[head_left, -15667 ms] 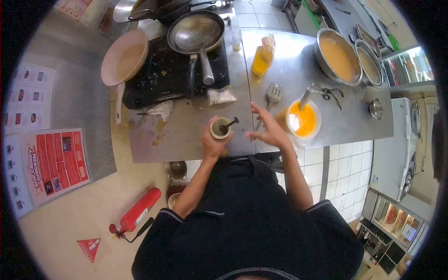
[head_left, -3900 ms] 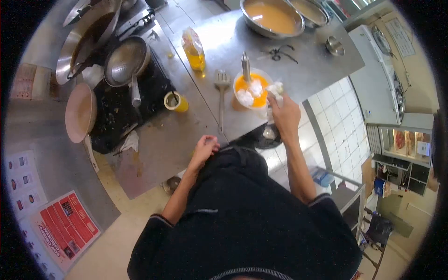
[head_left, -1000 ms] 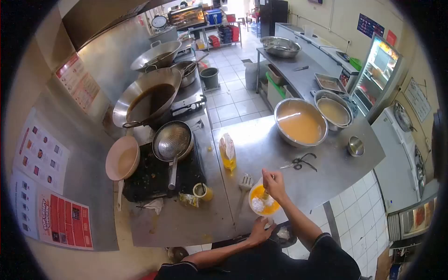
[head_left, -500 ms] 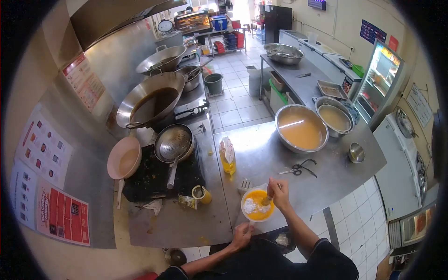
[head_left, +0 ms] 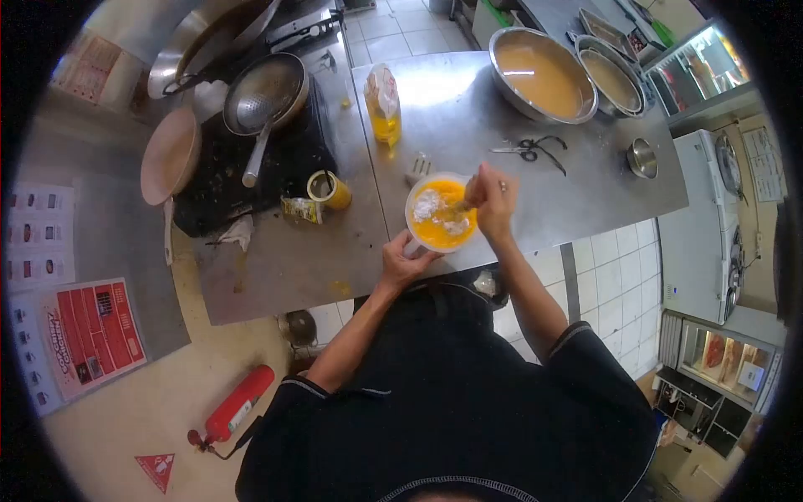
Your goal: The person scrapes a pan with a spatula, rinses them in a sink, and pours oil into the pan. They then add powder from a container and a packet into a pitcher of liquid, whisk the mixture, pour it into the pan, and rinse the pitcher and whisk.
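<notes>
A white plastic jug [head_left: 410, 219] stands near the front edge of the steel table, holding bright orange-yellow liquid [head_left: 438, 191] with clumps of white powder [head_left: 427, 203] on top. My left hand [head_left: 404, 261] is closed around the jug's handle on its near left side. From the right, my right hand [head_left: 493, 201] grips what looks like a whisk [head_left: 460, 207], its lower end down in the liquid; the hand is slightly blurred. Just behind the jug lies a slotted metal turner [head_left: 419, 165], partly hidden by the rim.
Beyond the jug stand an oil bottle [head_left: 384, 109] and a large steel bowl of orange-brown liquid [head_left: 544, 75]. Scissors [head_left: 527, 151] and a small steel cup [head_left: 642, 158] lie to the right. A yellow can [head_left: 330, 191] and a strainer in a pan [head_left: 266, 96] are at left.
The view has tilted downward, so the table appears higher and my torso and a fire extinguisher show. The whisk has moved within the jug, and the white powder has spread into separate clumps.
</notes>
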The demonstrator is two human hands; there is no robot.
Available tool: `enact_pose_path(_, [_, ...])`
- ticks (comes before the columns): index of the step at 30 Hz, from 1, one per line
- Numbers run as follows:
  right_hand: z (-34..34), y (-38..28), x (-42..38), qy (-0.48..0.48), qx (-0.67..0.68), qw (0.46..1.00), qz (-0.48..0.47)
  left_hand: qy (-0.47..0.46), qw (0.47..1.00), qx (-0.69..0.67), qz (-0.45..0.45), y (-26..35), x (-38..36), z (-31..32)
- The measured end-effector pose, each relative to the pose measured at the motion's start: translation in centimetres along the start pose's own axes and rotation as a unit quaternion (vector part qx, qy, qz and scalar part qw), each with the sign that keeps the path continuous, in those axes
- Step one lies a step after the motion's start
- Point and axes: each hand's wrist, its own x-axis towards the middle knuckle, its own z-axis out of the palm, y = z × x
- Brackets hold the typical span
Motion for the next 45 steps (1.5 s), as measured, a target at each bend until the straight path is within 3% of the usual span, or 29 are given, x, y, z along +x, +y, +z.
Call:
enact_pose_path(3, [-0.2,2.3,0.5,-0.004,-0.141,0.990,0.012,0.020,0.999,-0.025,0.012,-2.3,-0.4,0.8])
enact_pose_path(4, [1.1,-0.1,0.3,0.015,-0.082,0.995,0.059,0.022,1.000,-0.002,0.022,-2.4,0.1,0.5])
enact_pose_path(7, [1.4,-1.4,-0.1,0.012,-0.037,0.998,-0.040,0.021,0.998,0.052,0.019,-1.9,0.0,-0.2])
enact_pose_path(8, [1.3,0.2,-0.2,0.067,-0.042,0.997,-0.013,0.017,0.998,0.064,0.018,-1.7,0.2,-0.2])
enact_pose_path(11, [2.9,0.9,0.7,0.057,-0.097,0.993,0.043,0.041,0.998,-0.040,0.034,-1.8,0.4,0.5])
enact_pose_path(14, [3.1,-1.5,0.5,0.032,-0.041,0.998,-0.022,0.032,0.995,0.075,0.063,-1.9,0.7,-0.4])
enact_pose_path(16, [2.8,0.5,-0.1,0.060,-0.025,0.997,-0.042,0.035,0.996,0.054,0.068,-2.3,0.4,-0.3])
enact_pose_path(17, [3.0,2.3,-0.2,0.041,-0.173,0.981,-0.073,0.038,0.995,0.043,0.077,-2.3,0.7,-0.2])
enact_pose_path(19, [2.6,2.2,0.4,0.037,-0.182,0.983,-0.006,0.028,0.998,0.026,0.046,-2.1,0.3,-0.1])
enact_pose_path(22, [2.9,-1.1,-0.1,0.027,-0.038,0.997,-0.065,0.024,0.997,0.058,0.044,-2.3,0.7,-0.9])
enact_pose_path(25, [1.0,5.6,-0.1,0.042,-0.167,0.984,-0.043,0.038,0.996,0.043,0.066,-1.3,0.8,-0.4])
enact_pose_path(26, [2.7,2.8,0.5,0.035,-0.229,0.972,-0.033,0.046,0.996,0.030,0.072,-1.0,0.8,-0.4])
enact_pose_path(29, [3.8,-1.9,-0.2,0.026,-0.022,0.998,-0.058,0.024,0.997,0.064,0.045,-1.8,0.8,-0.8])
enact_pose_path(30, [4.4,-1.2,-0.6,0.076,-0.027,0.994,-0.066,0.014,0.998,0.060,0.031,-1.9,0.0,-0.8])
enact_pose_path(33, [2.7,3.7,0.2,0.063,-0.195,0.979,-0.012,0.004,0.998,0.052,0.019,-1.1,0.7,-0.8])
enact_pose_path(35, [3.4,2.1,0.5,0.110,-0.137,0.982,-0.071,0.010,0.998,0.061,0.005,-0.9,0.5,-1.1])
enact_pose_path(37, [4.4,-1.7,-0.7,0.108,0.013,0.994,-0.023,-0.012,0.996,0.080,-0.042,-0.9,0.6,-1.7])
enact_pose_path(38, [1.3,1.8,-1.4,0.044,-0.214,0.972,-0.084,-0.026,0.994,0.087,-0.064,-0.9,0.3,-1.5])
enact_pose_path(39, [-1.5,6.1,-0.7,0.012,-0.327,0.934,-0.141,-0.014,0.997,0.074,-0.034,-1.1,0.4,-1.4])
enact_pose_path(40, [-0.9,6.3,0.6,0.077,-0.353,0.918,-0.161,-0.003,0.998,0.063,-0.005,-1.1,0.6,-1.3])
enact_pose_path(42, [-1.0,5.6,0.9,0.088,-0.238,0.959,-0.128,0.002,0.998,0.056,-0.005,-1.5,0.4,-1.5])
enact_pose_path(44, [1.5,-1.5,-0.2,-0.020,0.049,0.998,-0.017,-0.013,0.997,0.053,-0.063,-0.7,0.3,-1.5])
enact_pose_path(45, [1.6,0.1,-0.9,0.020,-0.022,0.999,-0.026,-0.002,0.998,0.051,-0.029,-0.9,-0.1,-1.3])
